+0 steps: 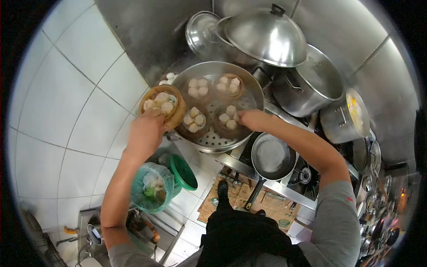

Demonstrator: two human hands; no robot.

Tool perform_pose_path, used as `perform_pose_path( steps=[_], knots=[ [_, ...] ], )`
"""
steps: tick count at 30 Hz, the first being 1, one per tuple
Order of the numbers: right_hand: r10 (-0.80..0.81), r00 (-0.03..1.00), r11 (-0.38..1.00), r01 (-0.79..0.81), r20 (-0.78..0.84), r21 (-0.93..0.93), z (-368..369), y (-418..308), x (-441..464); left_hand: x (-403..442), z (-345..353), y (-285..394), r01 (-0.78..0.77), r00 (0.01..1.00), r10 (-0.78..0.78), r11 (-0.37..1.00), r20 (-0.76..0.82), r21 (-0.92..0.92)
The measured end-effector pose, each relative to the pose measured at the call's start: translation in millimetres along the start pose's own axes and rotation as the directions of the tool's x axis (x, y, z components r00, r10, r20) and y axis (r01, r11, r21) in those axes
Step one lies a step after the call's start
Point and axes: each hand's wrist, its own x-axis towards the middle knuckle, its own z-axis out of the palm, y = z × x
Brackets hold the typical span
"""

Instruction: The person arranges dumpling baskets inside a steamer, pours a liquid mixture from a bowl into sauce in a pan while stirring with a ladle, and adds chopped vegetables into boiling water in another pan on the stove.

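Observation:
My left hand [149, 127] is closed on a small bamboo steamer basket [179, 109], held at the left rim of a wide metal steamer pot [255, 95]. Pale dumplings [167, 107] fill that basket. Inside the pot, several more small baskets of dumplings stand on a perforated metal tray [215, 141]. At the front right of these, my right hand [254, 120] has its fingers closed at the edge of a dark steamer basket [226, 127]; its fingertips are partly hidden there. Thin steam blurs the baskets in the pot.
A frying pan [271, 155] sits on the stove in front. Behind are a domed lid [271, 35], a tall stockpot [289, 89] and a smaller pot [338, 127] with yellow and white contents. A lined waste bin [138, 182] stands below my left arm.

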Motion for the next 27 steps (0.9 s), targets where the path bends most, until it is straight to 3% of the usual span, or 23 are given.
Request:
perform_pose_path(
  steps=[2,4,7,9,12,15,17,19,21,23,26,27],
  knots=[
    [0.049,0.998,0.997,-0.052,0.039,0.063,-6,3,-6,14,21,6,-0.053,0.998,0.052,0.998,-0.020,-0.023],
    [0.043,0.999,0.990,-0.045,0.018,0.132,-86,-25,-37,33,42,16,-0.128,0.991,0.127,0.991,-0.036,-0.044],
    [0.055,0.945,0.928,0.070,-0.322,0.366,-129,-38,-86,62,74,37,-0.235,0.972,0.234,0.971,-0.015,-0.055],
    [0.132,0.929,0.912,0.023,-0.346,0.409,-144,-50,-119,80,104,46,-0.257,0.964,0.259,0.965,0.052,-0.043],
    [0.237,0.917,0.894,-0.077,-0.320,0.442,-132,-66,-162,104,162,41,-0.277,0.961,0.276,0.961,0.028,0.014],
    [0.326,0.919,0.828,-0.164,-0.221,0.536,-117,-89,-199,102,164,44,-0.319,0.947,0.312,0.942,0.081,0.102],
    [0.356,0.915,0.771,-0.175,-0.187,0.612,-110,-94,-203,93,140,42,-0.315,0.949,0.312,0.948,-0.049,-0.055],
    [0.382,0.904,0.718,-0.159,-0.192,0.678,-105,-94,-199,79,109,39,-0.274,0.955,0.250,0.949,-0.161,-0.155],
    [0.391,0.874,0.757,-0.128,-0.287,0.641,-108,-85,-173,61,84,33,-0.191,0.959,0.138,0.961,-0.249,-0.201],
    [0.416,0.837,0.772,-0.119,-0.355,0.624,-95,-63,-130,31,59,41,-0.042,0.971,-0.044,0.936,-0.237,-0.349],
    [0.339,0.793,0.922,-0.173,-0.507,0.347,-70,-13,-41,-28,64,55,0.098,0.940,-0.252,0.843,-0.228,-0.528],
    [0.322,0.770,0.938,-0.180,-0.551,0.298,-66,-1,-14,-51,73,58,0.095,0.947,-0.248,0.825,-0.206,-0.558]
  ],
)
